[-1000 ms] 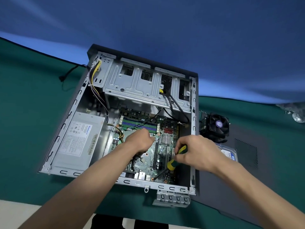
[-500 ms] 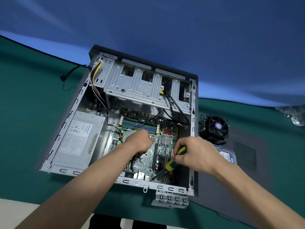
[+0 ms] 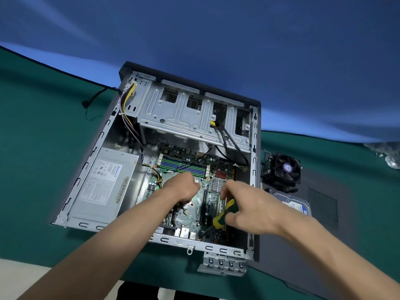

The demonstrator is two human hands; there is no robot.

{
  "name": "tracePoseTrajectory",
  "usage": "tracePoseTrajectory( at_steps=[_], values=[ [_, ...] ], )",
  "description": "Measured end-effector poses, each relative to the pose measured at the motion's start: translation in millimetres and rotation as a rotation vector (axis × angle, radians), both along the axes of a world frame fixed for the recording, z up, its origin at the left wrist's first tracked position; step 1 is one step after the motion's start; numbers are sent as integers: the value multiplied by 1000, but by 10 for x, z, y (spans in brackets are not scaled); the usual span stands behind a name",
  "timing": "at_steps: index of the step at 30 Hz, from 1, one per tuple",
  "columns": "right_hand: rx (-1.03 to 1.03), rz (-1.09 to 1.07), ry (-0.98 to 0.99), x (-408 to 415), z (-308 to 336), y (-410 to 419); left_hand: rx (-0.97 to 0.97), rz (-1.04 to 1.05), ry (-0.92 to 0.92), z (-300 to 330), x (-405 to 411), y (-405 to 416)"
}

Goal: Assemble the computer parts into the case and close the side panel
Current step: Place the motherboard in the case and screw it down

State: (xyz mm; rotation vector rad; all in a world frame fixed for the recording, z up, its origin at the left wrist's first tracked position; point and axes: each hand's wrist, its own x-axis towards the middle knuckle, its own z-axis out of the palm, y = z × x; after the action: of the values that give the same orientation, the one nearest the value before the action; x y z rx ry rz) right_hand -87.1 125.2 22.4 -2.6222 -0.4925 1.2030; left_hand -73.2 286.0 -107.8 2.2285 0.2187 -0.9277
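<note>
Since the earlier frames, little has shifted: the right hand [image 3: 249,207] has loosened slightly about the screwdriver [image 3: 223,214], its fingers now spread wider over the handle, while the left hand [image 3: 180,188] remains planted on the motherboard [image 3: 194,211].

Right hand: thumb and fingers curled loosely round the yellow-and-green handle, at centre right of the frame; the dark shaft slants down toward the lower edge of the board. Whether the tip meets a screw cannot be told.

Left hand: fingers bent, knuckles up, resting on the board at frame centre; anything beneath it is hidden.

Computer case [image 3: 91,169]: lies on its side on the green table [image 3: 32,148], open face upward, filling the centre. Power supply [image 3: 104,187] sits in its left part; drive cage [image 3: 184,113] spans its upper part.

Right of the case, on the dark side panel [image 3: 324,245]: cooler fan [image 3: 283,169] above, hard drive [image 3: 294,204] just below it.
</note>
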Motion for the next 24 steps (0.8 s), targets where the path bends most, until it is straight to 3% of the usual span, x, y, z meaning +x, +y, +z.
tracePoseTrajectory(
  at_steps=[4, 9, 14, 19, 21, 24],
  values=[
    [-24, 119, -55, -22, 58, 154, 38, 16, -9, -1, 14, 26],
    [-246, 231, -278, -50, 79, 368, 60, 32, -8, 11, 28, 52],
    [-270, 149, 2, -9, 151, 392, 70, 0, -20, 28, 28, 38],
    [-269, 50, -169, -118, 123, 424, 58, -38, -22, 41, 11, 16],
    [-285, 15, -100, -110, 145, 402, 66, -61, -23, 49, 3, 11],
    [-151, -89, 18, -178, 162, 370, 62, -78, -13, 51, -9, -17]
  ],
)
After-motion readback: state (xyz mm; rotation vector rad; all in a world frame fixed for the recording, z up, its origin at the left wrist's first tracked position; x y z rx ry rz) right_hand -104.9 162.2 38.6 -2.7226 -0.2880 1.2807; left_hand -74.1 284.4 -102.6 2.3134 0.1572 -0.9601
